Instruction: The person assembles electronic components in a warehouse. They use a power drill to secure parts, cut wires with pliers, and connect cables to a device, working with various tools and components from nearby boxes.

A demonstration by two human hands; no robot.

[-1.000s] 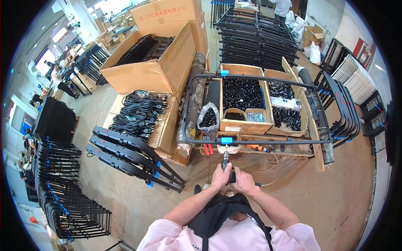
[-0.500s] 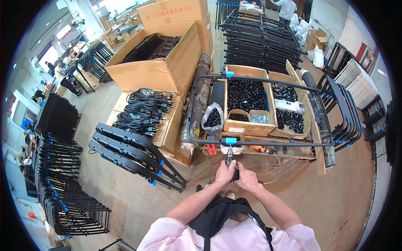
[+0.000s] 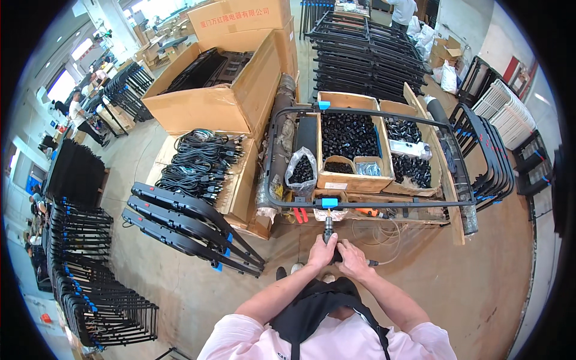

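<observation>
Fingers wrapped round the body of a pistol-shaped driver (image 3: 328, 225), my left hand (image 3: 321, 251) is closed just behind its metal nose. My right hand (image 3: 352, 260) is closed on the driver's black grip, from which an air hose (image 3: 393, 257) trails to the right. The driver's tip points away from me and meets, or nearly meets, a blue clip (image 3: 329, 203) on the near bar of a black tubular frame (image 3: 396, 206). This frame lies flat across wooden boxes and two wrapped rollers. A second blue clip (image 3: 324, 105) sits on its far bar.
Inside the frame's outline are a wooden box (image 3: 320, 141) of black plastic parts, a plastic bag (image 3: 301, 172) of small parts and red-handled pliers (image 3: 300, 215). Coiled cables (image 3: 198, 165) and curved black frames (image 3: 186, 222) stand left. More frames (image 3: 483, 156) lean right.
The driver and both hands have shifted very slightly left and down in the picture. The whole scene has slid left a little with the head. Both hands keep their hold.
</observation>
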